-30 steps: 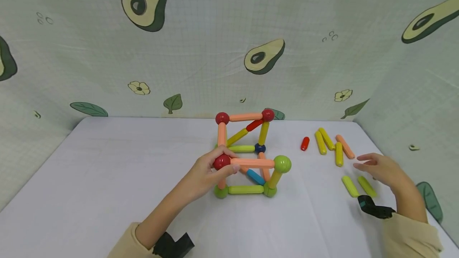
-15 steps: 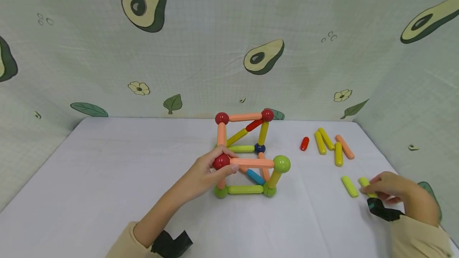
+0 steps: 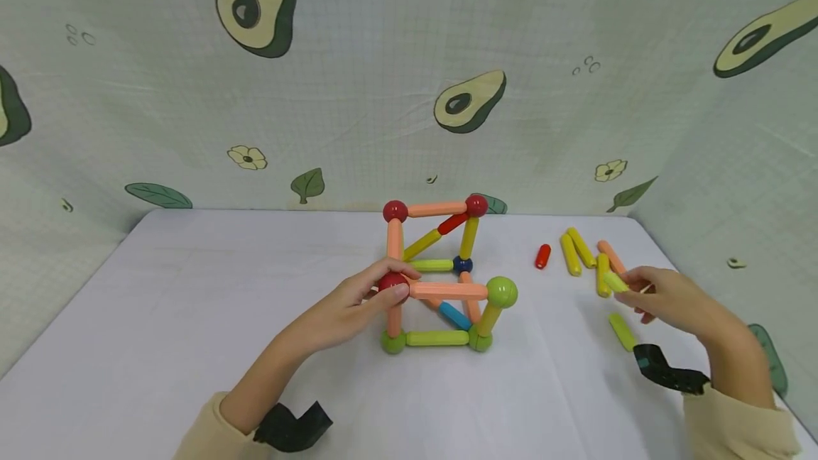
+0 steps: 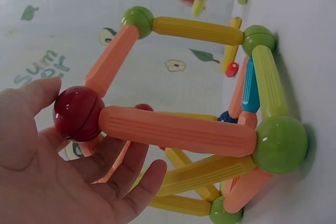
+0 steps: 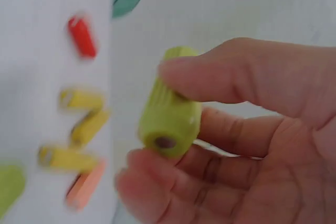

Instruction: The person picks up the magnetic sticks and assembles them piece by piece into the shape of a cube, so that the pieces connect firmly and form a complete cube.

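A cube-like frame of magnetic rods and balls stands in the middle of the table. My left hand [image 3: 348, 311] holds the red ball [image 4: 79, 114] at its near upper left corner, thumb and fingers on either side. From that ball a salmon rod [image 3: 447, 291] runs to a green ball [image 3: 502, 292]. Off to the right, my right hand [image 3: 671, 300] pinches a light green magnetic rod [image 5: 170, 114] between thumb and fingers, above the table. A dark magnet tip shows at the rod's end in the right wrist view.
Another light green rod [image 3: 623, 332] lies below my right hand. Farther back lie several yellow rods [image 3: 571, 255], a salmon rod [image 3: 611, 257] and a short red rod [image 3: 543, 256]. A printed cloth [image 3: 358, 91] hangs behind the white table [image 3: 224, 289].
My right hand has reached down, taken the right-hand light green rod and lifted it away from the table, back and to the left. My left hand has shifted slightly left on the red ball.
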`<state>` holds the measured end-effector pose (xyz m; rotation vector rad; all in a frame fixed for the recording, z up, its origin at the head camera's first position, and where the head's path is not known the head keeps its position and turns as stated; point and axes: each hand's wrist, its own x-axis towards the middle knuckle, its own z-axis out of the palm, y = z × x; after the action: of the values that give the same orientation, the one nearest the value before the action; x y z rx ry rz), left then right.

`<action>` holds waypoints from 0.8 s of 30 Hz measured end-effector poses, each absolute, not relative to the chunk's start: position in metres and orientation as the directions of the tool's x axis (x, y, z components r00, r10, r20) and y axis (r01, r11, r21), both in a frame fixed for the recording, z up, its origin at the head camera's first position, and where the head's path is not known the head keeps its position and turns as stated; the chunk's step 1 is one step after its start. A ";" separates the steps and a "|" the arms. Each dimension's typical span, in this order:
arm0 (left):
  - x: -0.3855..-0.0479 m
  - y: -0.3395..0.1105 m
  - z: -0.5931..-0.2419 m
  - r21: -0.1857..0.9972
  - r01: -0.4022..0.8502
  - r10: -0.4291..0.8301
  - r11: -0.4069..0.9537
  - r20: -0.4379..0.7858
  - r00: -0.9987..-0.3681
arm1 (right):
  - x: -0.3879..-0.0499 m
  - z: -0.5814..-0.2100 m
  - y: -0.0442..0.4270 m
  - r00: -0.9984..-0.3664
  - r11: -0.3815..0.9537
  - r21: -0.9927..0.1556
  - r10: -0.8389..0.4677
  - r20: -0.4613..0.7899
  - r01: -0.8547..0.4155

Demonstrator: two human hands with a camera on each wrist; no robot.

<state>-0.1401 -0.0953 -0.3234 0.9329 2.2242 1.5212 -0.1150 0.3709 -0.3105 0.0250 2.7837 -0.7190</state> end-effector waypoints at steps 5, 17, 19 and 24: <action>-0.142 -0.102 -0.318 0.899 0.378 0.653 0.222 0.151 -0.742 | -0.100 -0.288 0.316 -0.993 0.852 -0.512 -0.119 0.020 -0.112; -0.144 -0.106 -0.316 0.925 0.305 0.633 0.227 0.097 -0.768 | -0.067 -0.304 0.190 -0.894 0.650 -0.641 -0.428 0.135 -0.408; -0.144 -0.105 -0.316 0.931 0.295 0.632 0.215 0.098 -0.769 | -0.067 -0.313 0.174 -0.885 0.623 -0.672 -0.454 0.105 -0.399; -0.144 -0.104 -0.317 0.930 0.304 0.630 0.207 0.111 -0.768 | -0.069 -0.333 0.141 -0.890 0.573 -0.726 -0.441 0.118 -0.380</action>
<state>-0.1436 -0.1044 -0.3173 0.8807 2.1926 1.5820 -0.0687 0.1408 -0.3326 -0.7110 2.7175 -1.2264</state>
